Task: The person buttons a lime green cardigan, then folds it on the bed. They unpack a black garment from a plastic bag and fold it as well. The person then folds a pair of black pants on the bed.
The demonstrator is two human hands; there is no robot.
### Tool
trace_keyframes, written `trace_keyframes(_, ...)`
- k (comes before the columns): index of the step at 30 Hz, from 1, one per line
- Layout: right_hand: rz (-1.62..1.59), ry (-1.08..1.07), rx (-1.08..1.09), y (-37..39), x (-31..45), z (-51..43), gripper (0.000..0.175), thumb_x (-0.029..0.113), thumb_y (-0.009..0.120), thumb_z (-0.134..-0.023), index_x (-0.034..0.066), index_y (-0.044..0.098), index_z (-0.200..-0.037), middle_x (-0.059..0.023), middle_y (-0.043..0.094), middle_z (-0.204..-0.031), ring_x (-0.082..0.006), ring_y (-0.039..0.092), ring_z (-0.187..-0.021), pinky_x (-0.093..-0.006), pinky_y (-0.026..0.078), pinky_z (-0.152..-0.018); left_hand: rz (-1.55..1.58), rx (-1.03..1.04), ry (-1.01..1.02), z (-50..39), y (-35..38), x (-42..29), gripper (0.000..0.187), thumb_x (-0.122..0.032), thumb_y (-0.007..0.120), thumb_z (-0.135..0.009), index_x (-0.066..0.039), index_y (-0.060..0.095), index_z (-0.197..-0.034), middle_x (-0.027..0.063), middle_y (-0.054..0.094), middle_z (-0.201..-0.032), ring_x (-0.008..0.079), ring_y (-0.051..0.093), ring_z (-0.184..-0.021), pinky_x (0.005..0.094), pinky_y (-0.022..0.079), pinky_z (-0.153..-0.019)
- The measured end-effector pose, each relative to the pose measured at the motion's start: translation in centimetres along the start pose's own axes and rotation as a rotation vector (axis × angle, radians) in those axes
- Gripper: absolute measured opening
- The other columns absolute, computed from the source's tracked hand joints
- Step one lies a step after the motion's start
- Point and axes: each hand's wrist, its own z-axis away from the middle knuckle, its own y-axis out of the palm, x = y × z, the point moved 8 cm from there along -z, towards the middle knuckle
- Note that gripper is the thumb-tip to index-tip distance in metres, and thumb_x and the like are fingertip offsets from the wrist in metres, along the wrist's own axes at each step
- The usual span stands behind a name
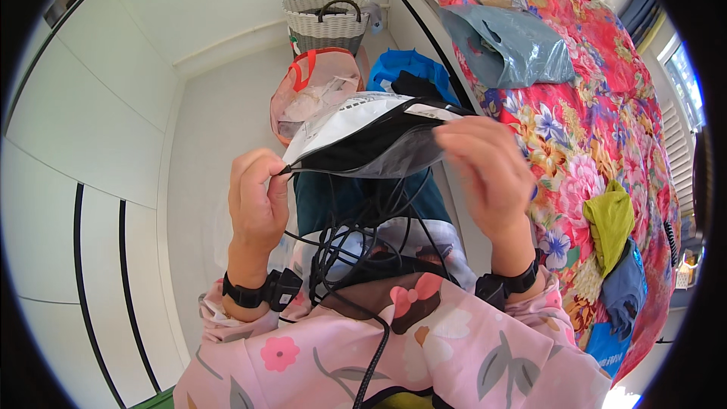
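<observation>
My left hand pinches the left corner of a packaging bag between thumb and fingertips, at the end of its black edge. The bag is white with dark printing on its far side, and its near side is clear plastic. Dark material shows between the two sides. Blurred by motion, my right hand curls at the bag's right edge; its thumb is hidden. The bag hangs above my lap. Below it, a loose tangle of black cable lies over my lap and the patterned apron.
Ahead on the floor are a red mesh bag, a blue bag with dark cloth and a woven basket. To the right, a floral-covered bed holds a grey plastic bag and green cloth. White cabinets stand left.
</observation>
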Motion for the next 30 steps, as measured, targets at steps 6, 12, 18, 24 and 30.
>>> trace_keyframes(6, 0.23, 0.101, 0.308, 5.1, -0.3, 0.0, 0.061, 0.012, 0.08, -0.06, 0.0076, 0.059, -0.117, -0.0102, 0.055, -0.107, -0.0275, 0.056, -0.097, -0.0401, 0.045, -0.086, 0.032, 0.026, -0.025, -0.3, 1.0, -0.4, 0.014, 0.001, 0.061, -0.088, -0.001, 0.055, -0.1, 0.0139, 0.059, -0.098, 0.0276, 0.057, -0.083, 0.0334, 0.048, -0.072)
trace_keyframes(12, 0.116, -0.188, 0.465, 5.3, 1.1, 0.8, 0.022, 0.011, 0.061, -0.067, 0.004, 0.064, -0.088, -0.004, 0.057, -0.079, -0.0194, 0.057, -0.072, -0.0345, 0.045, -0.077, -0.006, 0.036, 0.0, -0.2, 1.4, -0.3, 0.014, 0.001, 0.062, -0.088, -0.001, 0.055, -0.1, 0.014, 0.06, -0.096, 0.0273, 0.057, -0.083, 0.0334, 0.048, -0.071)
trace_keyframes(18, 0.028, -0.193, 0.358, 4.1, 3.1, 3.3, 0.024, 0.01, 0.064, -0.062, 0.0017, 0.065, -0.084, -0.0056, 0.062, -0.08, -0.0181, 0.057, -0.062, -0.0321, 0.046, -0.061, 0.033, 0.007, -0.006, 0.2, 1.2, 0.3, 0.016, 0.004, 0.062, -0.087, 0.001, 0.054, -0.1, 0.0142, 0.06, -0.095, 0.0273, 0.057, -0.082, 0.0334, 0.048, -0.072)
trace_keyframes(24, -0.173, -0.078, 0.479, 4.3, 2.3, 2.7, 0.013, 0.005, 0.068, -0.074, 0.001, 0.066, -0.086, -0.0072, 0.065, -0.082, -0.0215, 0.061, -0.068, -0.0326, 0.048, -0.062, 0.044, 0.022, 0.007, -0.2, 1.3, 0.0, 0.016, 0.004, 0.062, -0.086, 0.0, 0.055, -0.1, 0.014, 0.06, -0.095, 0.027, 0.058, -0.083, 0.033, 0.048, -0.072)
trace_keyframes(30, -0.32, 0.18, 0.402, 6.3, -1.9, 0.5, 0.033, 0.004, 0.07, -0.076, 0.0, 0.061, -0.107, -0.0144, 0.062, -0.105, -0.0345, 0.057, -0.104, -0.0405, 0.047, -0.089, 0.072, 0.14, 0.131, -0.6, 2.9, -2.6, 0.022, 0.005, 0.066, -0.08, 0.0, 0.056, -0.098, 0.0146, 0.06, -0.095, 0.0297, 0.06, -0.08, 0.0354, 0.05, -0.068)
